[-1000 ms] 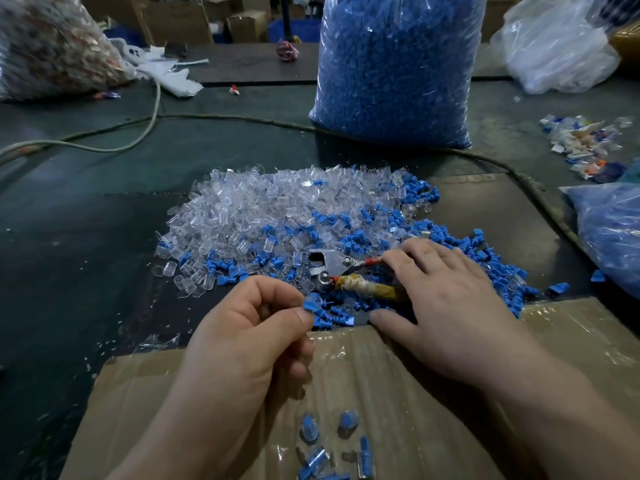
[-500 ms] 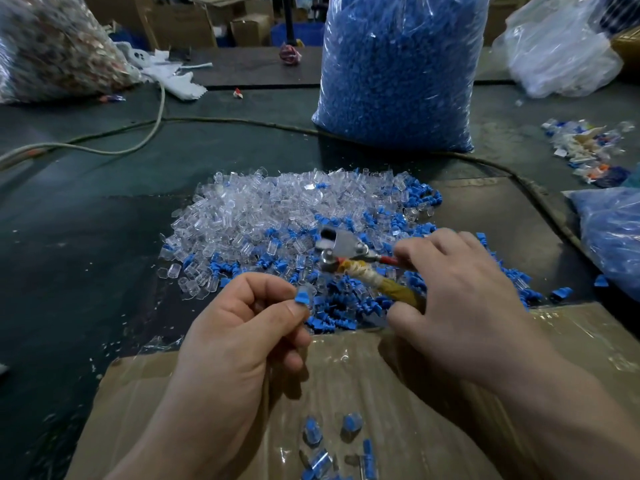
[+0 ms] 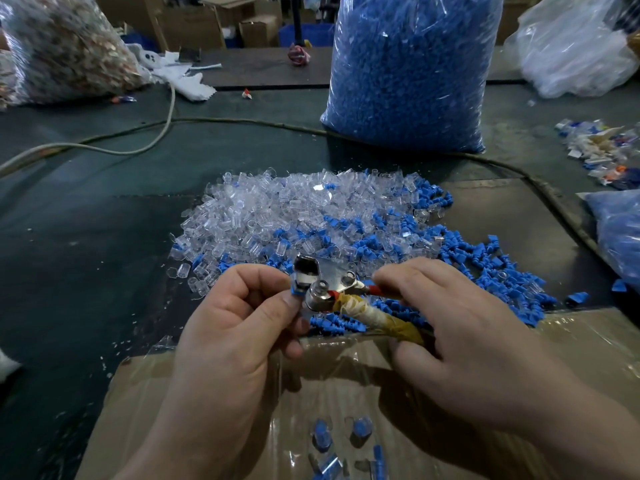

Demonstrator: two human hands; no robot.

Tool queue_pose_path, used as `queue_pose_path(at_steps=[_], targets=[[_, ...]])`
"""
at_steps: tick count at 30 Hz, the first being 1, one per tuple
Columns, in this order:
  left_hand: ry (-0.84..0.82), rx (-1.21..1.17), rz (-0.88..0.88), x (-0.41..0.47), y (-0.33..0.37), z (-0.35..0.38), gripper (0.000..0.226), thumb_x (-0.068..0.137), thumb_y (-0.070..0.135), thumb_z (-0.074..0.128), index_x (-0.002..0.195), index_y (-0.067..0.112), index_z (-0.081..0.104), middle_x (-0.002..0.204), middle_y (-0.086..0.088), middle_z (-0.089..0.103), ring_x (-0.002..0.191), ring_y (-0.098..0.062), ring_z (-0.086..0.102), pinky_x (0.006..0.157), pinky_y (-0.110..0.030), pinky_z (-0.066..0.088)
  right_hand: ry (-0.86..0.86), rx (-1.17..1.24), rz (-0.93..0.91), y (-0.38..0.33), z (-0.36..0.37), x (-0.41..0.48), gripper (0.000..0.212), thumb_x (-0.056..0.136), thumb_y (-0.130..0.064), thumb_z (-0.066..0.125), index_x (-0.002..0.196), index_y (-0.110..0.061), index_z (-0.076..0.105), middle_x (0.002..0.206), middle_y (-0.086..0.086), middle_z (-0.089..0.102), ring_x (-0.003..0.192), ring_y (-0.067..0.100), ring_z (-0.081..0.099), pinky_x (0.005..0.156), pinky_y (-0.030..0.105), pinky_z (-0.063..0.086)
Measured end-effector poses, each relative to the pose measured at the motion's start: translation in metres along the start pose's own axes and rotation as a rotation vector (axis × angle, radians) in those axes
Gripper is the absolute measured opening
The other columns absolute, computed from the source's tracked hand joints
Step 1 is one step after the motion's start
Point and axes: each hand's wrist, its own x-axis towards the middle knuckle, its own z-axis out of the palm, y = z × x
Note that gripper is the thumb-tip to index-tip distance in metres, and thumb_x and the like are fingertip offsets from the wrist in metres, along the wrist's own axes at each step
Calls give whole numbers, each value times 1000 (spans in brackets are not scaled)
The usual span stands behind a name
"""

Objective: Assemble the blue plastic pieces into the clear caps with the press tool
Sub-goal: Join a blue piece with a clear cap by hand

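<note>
Now, L hand (image 3: pixel 235 327) pinches piece (image 3: pixel 296 290) — R hand (image 3: pixel 460 341) grips tool (image 3: pixel 325 282)

A heap of caps (image 3: pixel 277 216) lay mid-frame, a bag (image 3: pixel 408 71) behind it at top centre, cardboard (image 3: pixel 571 341) along the bottom.

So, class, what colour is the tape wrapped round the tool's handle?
The tape is cream to yellow-brown, head view.

Dim light, glare on plastic; wide-angle warp, soft edges
</note>
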Motion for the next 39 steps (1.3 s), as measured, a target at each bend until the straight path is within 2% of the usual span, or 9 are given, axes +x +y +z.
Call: queue_pose_path(at_steps=[5,14,19,22,26,29,33,36,39], targets=[[12,47,40,0,-1,0,8,72,18,76,76,24,72,72,-8,67,58,-13,62,45,-21,49,-34,-10,-23,1,0,0,55,74,-58,35,127,-45,39,115,-27,43,108,-2,41,88,17,36],[10,0,44,-1,-4,-1,8,75,16,67,77,23,71,71,-7,67,56,-14,61,44,-21,49,0,-57,-2,-7,-2,4,46,72,-63,33,106,-42,56,87,-21,55,80,3,51,68,21,42],[55,45,34,-1,-3,-2,14,81,10,73,78,24,71,67,-8,66,54,-14,60,44,-20,49,50,-48,33,-2,4,0,42,75,-63,41,108,-42,54,93,-22,56,87,2,50,74,23,42],[121,98,-13,0,-3,-7,23,88,5,66,78,25,70,63,-8,64,50,-15,58,43,-23,48,121,-133,102,7,7,4,56,76,-68,39,119,-36,55,101,-17,58,93,9,51,80,30,40],[17,231,-157,-4,-6,1,28,88,0,64,76,26,69,53,-8,60,43,-16,54,40,-23,45,64,-255,202,13,9,13,71,72,-76,31,123,-32,55,106,-11,59,99,15,49,84,36,39],[-2,348,-149,-7,-10,4,24,85,7,66,80,31,69,54,-7,64,46,-17,57,45,-23,48,3,-266,219,11,10,16,74,69,-80,28,123,-36,52,112,-10,58,105,16,46,90,36,35],[6,407,-131,-10,-10,6,25,86,11,66,82,36,67,57,-8,68,46,-18,61,46,-21,49,107,-196,150,5,6,10,60,77,-74,35,116,-35,57,112,-13,57,108,15,47,98,37,32],[2,484,-85,-15,-13,11,19,86,18,66,86,37,66,60,-5,69,49,-17,62,48,-27,50,180,-112,-22,-17,6,2,35,86,-60,43,96,-31,60,93,-12,59,89,14,54,84,37,45],[-5,647,66,-18,-14,12,15,77,34,64,89,42,65,64,5,70,53,-11,63,49,-26,53,121,-122,-113,-29,12,0,29,94,-44,38,86,-27,60,81,-9,58,75,15,54,72,38,47]])
